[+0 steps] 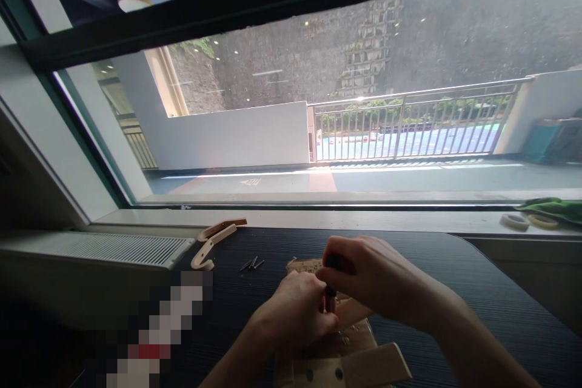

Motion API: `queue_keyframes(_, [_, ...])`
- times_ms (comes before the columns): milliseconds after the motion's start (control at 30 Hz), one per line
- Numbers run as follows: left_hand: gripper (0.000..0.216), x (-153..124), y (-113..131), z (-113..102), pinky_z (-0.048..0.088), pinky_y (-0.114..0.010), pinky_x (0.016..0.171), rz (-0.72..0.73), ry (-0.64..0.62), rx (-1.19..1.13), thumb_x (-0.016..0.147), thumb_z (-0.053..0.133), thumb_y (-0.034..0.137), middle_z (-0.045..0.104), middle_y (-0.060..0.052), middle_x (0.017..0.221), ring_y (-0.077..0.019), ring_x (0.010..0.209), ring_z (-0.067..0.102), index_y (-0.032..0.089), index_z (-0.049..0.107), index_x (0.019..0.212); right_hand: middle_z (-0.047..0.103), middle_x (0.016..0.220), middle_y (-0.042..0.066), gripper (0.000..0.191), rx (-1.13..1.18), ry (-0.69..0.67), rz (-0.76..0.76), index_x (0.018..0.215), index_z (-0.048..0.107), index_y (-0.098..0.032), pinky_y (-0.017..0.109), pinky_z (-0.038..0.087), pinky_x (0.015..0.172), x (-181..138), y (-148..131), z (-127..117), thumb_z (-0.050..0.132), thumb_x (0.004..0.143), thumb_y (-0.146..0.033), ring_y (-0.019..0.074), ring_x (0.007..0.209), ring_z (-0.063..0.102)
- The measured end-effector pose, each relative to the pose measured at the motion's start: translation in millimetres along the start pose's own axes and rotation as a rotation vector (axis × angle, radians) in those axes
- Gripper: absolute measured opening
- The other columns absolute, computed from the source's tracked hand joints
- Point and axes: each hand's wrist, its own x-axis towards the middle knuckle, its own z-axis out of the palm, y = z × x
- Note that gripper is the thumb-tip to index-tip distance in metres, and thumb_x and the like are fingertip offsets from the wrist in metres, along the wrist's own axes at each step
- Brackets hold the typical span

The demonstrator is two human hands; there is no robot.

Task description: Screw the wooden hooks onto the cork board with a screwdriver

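Note:
My right hand (368,279) is closed round the dark handle of a screwdriver (331,264) that stands nearly upright over a light wooden board (350,357) on the dark table (477,279). My left hand (300,312) is pinched shut right beside the tool's shaft, pressing on the wooden piece; what its fingertips hold is hidden. The board has drilled holes near its close edge. Several small dark screws (251,264) lie on the table to the left of my hands. Two wooden hooks (213,242) rest further left near the table's far corner.
A window sill (318,218) runs behind the table, with two tape rolls (527,221) and a green cloth (555,209) at its right end. A white radiator grille (113,248) sits left of the table. A pixelated patch covers the lower left.

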Motion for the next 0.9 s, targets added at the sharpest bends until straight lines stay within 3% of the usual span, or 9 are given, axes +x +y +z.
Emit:
queue_keyframes(200, [0.016,0.4,-1.0,-1.1,0.038,-0.023,0.057,0.003,0.001,-0.010,0.071,0.053,0.028,0.068,-0.001,0.071,-0.0150,0.065,0.058,0.018,0.066,0.073,0.058,0.067,-0.006,0.016,0.098,-0.064,-0.052,0.095,0.063,-0.030,0.021,0.026,0.052,-3.9,-5.8,-7.4,0.053,0.083,-0.033,0.0086,0.059,0.045])
queue_keyframes(400, [0.018,-0.1,-0.8,-1.3,0.032,-0.022,0.050,-0.029,0.026,-0.001,0.068,0.055,0.032,0.063,0.000,0.061,-0.0124,0.057,0.052,0.017,0.064,0.064,0.052,0.059,-0.005,0.024,0.069,-0.047,-0.053,0.077,0.060,-0.023,0.022,0.023,0.050,0.3,-2.3,-5.3,0.047,0.087,-0.040,0.0082,0.055,0.040])
queue_keyframes(600, [0.015,0.2,-0.9,0.9,0.035,-0.021,0.053,-0.020,0.013,-0.045,0.069,0.053,0.027,0.066,0.001,0.066,-0.0123,0.061,0.055,0.018,0.064,0.066,0.053,0.060,-0.005,0.024,0.025,-0.002,-0.007,0.078,0.060,-0.024,0.023,0.022,0.050,1.7,0.6,0.8,0.050,0.084,-0.045,0.0091,0.055,0.040])
queue_keyframes(800, [0.015,0.6,-1.4,-0.2,0.036,-0.021,0.054,-0.011,0.013,-0.041,0.070,0.054,0.029,0.065,0.001,0.066,-0.0131,0.061,0.055,0.018,0.064,0.068,0.057,0.066,-0.006,0.016,0.108,-0.064,-0.039,0.096,0.061,-0.030,0.021,0.025,0.052,-3.3,-2.9,-6.0,0.052,0.083,-0.032,0.0088,0.058,0.044])
queue_keyframes(900, [0.015,0.4,0.6,-2.2,0.036,-0.022,0.054,-0.024,-0.010,-0.046,0.070,0.054,0.027,0.065,0.001,0.065,-0.0133,0.061,0.056,0.018,0.065,0.066,0.055,0.063,-0.006,0.014,0.119,-0.074,-0.044,0.089,0.062,-0.027,0.021,0.025,0.052,-3.2,-3.5,-7.8,0.050,0.085,-0.033,0.0086,0.058,0.043])
